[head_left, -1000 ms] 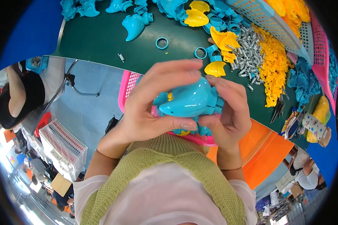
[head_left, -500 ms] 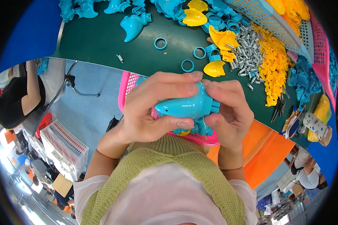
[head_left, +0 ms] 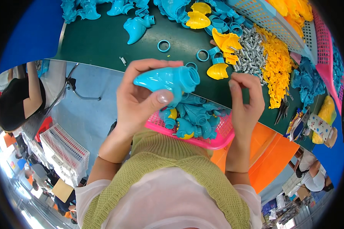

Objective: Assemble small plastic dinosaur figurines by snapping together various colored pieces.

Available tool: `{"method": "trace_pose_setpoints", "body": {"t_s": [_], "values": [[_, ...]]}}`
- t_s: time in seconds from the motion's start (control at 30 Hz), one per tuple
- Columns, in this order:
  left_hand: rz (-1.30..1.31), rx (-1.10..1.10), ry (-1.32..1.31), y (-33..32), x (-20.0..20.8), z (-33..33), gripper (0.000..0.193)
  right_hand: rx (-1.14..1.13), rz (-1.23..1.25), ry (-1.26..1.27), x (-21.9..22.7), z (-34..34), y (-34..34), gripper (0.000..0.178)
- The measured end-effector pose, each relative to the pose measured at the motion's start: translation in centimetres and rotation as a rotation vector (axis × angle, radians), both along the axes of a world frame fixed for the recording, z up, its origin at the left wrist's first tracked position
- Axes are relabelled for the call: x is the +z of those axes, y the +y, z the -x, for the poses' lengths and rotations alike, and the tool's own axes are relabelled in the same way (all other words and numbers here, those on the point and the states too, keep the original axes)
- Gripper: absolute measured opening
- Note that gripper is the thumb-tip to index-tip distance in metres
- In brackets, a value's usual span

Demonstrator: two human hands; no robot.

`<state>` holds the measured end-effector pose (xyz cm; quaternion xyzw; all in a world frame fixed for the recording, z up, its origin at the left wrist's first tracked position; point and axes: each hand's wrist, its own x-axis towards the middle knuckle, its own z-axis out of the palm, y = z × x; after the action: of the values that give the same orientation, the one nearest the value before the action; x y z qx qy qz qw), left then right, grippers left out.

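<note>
My left hand (head_left: 135, 95) is closed round a glossy blue plastic toy part (head_left: 160, 82), thick at one end and tapering to a point on the left. Its round, open neck (head_left: 193, 76) faces right. To the right of it and apart from it, my right hand (head_left: 246, 97) is raised with thumb and index fingertips drawn together; nothing shows between them. Beneath both hands, at my lap, a pink basket (head_left: 223, 139) holds several blue toy parts (head_left: 191, 128), a few with yellow pieces on them.
On the green table (head_left: 111, 38) lie blue rings (head_left: 163, 46), yellow shell pieces (head_left: 218, 71), metal cylinders (head_left: 252, 45), and a yellow pile (head_left: 277, 65). Pliers (head_left: 282, 110) lie at its right. A grey-blue basket (head_left: 271, 26) stands at the back right. Another person (head_left: 21, 91) sits at left.
My right hand has come off the blue toy part and moved right. The left hand has lifted and turned the part, so its neck opening shows. More of the pink basket is visible.
</note>
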<state>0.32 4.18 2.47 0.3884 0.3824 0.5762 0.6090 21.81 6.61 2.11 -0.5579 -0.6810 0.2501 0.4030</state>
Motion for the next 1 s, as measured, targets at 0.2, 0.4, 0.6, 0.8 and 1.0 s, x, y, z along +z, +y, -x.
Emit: {"method": "trace_pose_setpoints", "body": {"t_s": [0.2, 0.4, 0.6, 0.8, 1.0], "values": [[0.01, 0.08, 0.031, 0.0, -0.1, 0.7, 0.054, -0.163, -0.091, -0.281, -1.0, -2.3, 0.1, 0.01], [-0.044, 0.044, 0.039, 0.0, -0.3, 0.1, 0.055, -0.261, -0.095, -0.371, -0.6, -4.0, -0.7, 0.009], [-0.017, 0.092, 0.033, -0.1, -0.1, -0.1, 0.056, 0.05, -0.204, -0.341, -1.4, 1.0, -0.6, 0.02], [-0.017, 0.066, 0.062, -0.4, 0.3, -0.2, 0.055, 0.177, -0.255, -0.497, -2.7, 4.3, 0.7, 0.027], [-0.015, 0.01, 0.1, -0.4, 0.0, -0.1, 0.053, 0.243, -0.004, 0.205, 0.4, 2.6, -0.1, 0.028]]}}
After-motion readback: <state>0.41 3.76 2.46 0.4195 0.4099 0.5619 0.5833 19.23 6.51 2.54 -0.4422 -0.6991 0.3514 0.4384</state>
